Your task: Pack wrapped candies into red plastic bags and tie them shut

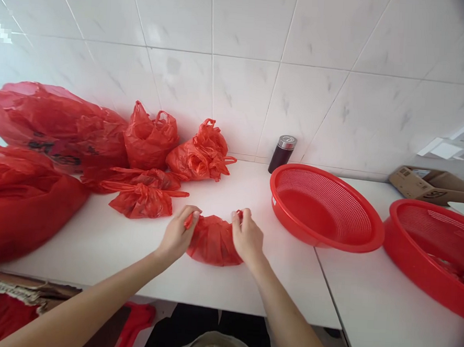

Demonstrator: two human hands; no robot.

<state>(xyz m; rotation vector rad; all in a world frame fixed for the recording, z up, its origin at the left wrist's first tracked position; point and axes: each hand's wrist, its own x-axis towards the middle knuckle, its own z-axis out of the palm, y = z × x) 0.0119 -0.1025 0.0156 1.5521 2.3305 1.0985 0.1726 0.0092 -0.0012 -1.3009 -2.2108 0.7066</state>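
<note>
A small red plastic bag (216, 243) rests on the white table, its top stretched between my two hands. My left hand (179, 232) is closed on the bag's left handle. On the other side, my right hand (247, 234) pinches the right handle, with a bit of red plastic poking out above the fingers. Whatever lies inside the bag is hidden. Just left of my left hand lies a knotted red plastic bag (141, 202), close to it but apart.
Full red bags (151, 140) line the wall, with big ones (21, 202) at the left. A dark flask (282, 154) stands behind an empty red colander basket (324, 210). Another red basket (419, 263) and a cardboard box (416, 185) are at the right.
</note>
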